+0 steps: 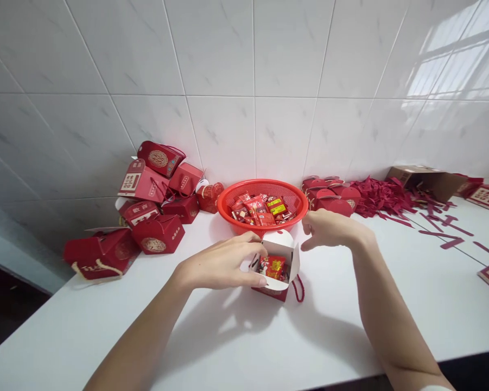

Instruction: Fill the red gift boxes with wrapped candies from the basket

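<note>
My left hand (223, 263) holds the left side of a small red gift box (271, 294), its thumb and fingers at the white inner flaps. The box stands with its top open, and red-wrapped sweets (273, 266) show inside. A dark red cord handle (299, 288) hangs at its right. Beyond the box, a red plastic basket (288, 190) holds many sweets in red, yellow and brown wrappers (257, 207). My right hand (329, 228) is beside the basket's right front rim, thumb apart from curled fingers; nothing shows in it.
Closed red gift boxes (158, 233) are piled at the left against the tiled wall (220, 125). More red boxes (329, 198) stand right of the basket. Farther right lie shredded red paper (380, 196), a tipped cardboard box (425, 182) and loose red strips (442, 237).
</note>
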### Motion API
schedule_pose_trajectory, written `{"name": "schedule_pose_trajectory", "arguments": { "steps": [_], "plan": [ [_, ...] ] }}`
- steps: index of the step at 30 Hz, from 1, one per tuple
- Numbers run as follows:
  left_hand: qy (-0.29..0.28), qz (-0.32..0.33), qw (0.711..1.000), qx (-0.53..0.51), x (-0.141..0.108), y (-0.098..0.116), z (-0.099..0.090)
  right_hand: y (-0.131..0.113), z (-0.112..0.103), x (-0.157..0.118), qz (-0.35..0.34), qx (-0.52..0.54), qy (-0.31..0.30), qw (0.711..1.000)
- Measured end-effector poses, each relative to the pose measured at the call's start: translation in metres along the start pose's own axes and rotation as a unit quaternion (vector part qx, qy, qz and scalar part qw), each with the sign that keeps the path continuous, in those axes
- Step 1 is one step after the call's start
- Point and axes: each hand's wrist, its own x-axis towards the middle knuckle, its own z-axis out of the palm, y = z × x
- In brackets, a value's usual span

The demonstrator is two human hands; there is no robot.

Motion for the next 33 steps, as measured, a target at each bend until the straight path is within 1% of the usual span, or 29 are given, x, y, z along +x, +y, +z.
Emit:
{"name": "schedule_pose_trajectory", "arguments": {
  "steps": [2, 4, 8, 11, 13, 14, 16, 18, 20, 21, 24, 26, 29, 31, 33],
  "plan": [
    [-0.027, 0.024, 0.999, 0.001, 0.002, 0.001, 0.001, -0.009, 0.004, 0.007, -0.002, 0.015, -0.034, 0.999],
    [-0.033, 0.041, 0.999, 0.006, 0.004, 0.003, 0.003, -0.018, 0.009, 0.014, -0.001, 0.021, -0.057, 0.998],
    [-0.028, 0.045, 0.998, 0.026, 0.009, 0.006, 0.007, -0.028, 0.019, 0.025, -0.016, -0.018, -0.065, 0.998],
    [-0.025, 0.045, 0.999, 0.016, 0.013, 0.005, 0.008, -0.027, 0.03, 0.027, -0.041, -0.035, -0.035, 0.998],
    [-0.015, 0.038, 0.999, 0.0, 0.016, 0.003, 0.01, -0.023, 0.039, 0.024, -0.054, -0.027, 0.002, 0.998],
    [-0.001, 0.026, 1.0, -0.004, 0.018, 0.001, 0.012, -0.021, 0.044, 0.022, -0.06, -0.015, 0.021, 0.998],
    [0.046, -0.016, 0.999, 0.002, 0.022, -0.002, 0.015, -0.014, 0.058, 0.016, -0.071, 0.029, 0.053, 0.996],
    [0.088, -0.075, 0.993, 0.013, 0.026, -0.003, 0.018, -0.008, 0.075, 0.011, -0.091, 0.105, 0.081, 0.987],
    [0.097, -0.124, 0.988, 0.012, 0.029, -0.004, 0.02, -0.003, 0.093, 0.009, -0.115, 0.205, 0.108, 0.966],
    [0.092, -0.139, 0.986, 0.006, 0.03, -0.005, 0.02, -0.001, 0.103, 0.009, -0.128, 0.257, 0.123, 0.95],
    [0.082, -0.155, 0.984, -0.023, 0.031, -0.01, 0.023, 0.002, 0.125, 0.011, -0.159, 0.386, 0.169, 0.893],
    [0.078, -0.139, 0.985, -0.069, 0.031, -0.016, 0.027, 0.001, 0.135, 0.011, -0.171, 0.435, 0.187, 0.864],
    [0.075, -0.081, 0.98, -0.163, 0.031, -0.028, 0.037, -0.001, 0.143, 0.008, -0.204, 0.461, 0.212, 0.837],
    [0.097, -0.046, 0.974, -0.198, 0.032, -0.036, 0.044, -0.004, 0.146, 0.005, -0.239, 0.456, 0.236, 0.824],
    [0.124, -0.023, 0.969, -0.212, 0.033, -0.043, 0.05, -0.008, 0.149, 0.004, -0.27, 0.448, 0.245, 0.816]
  ]
}}
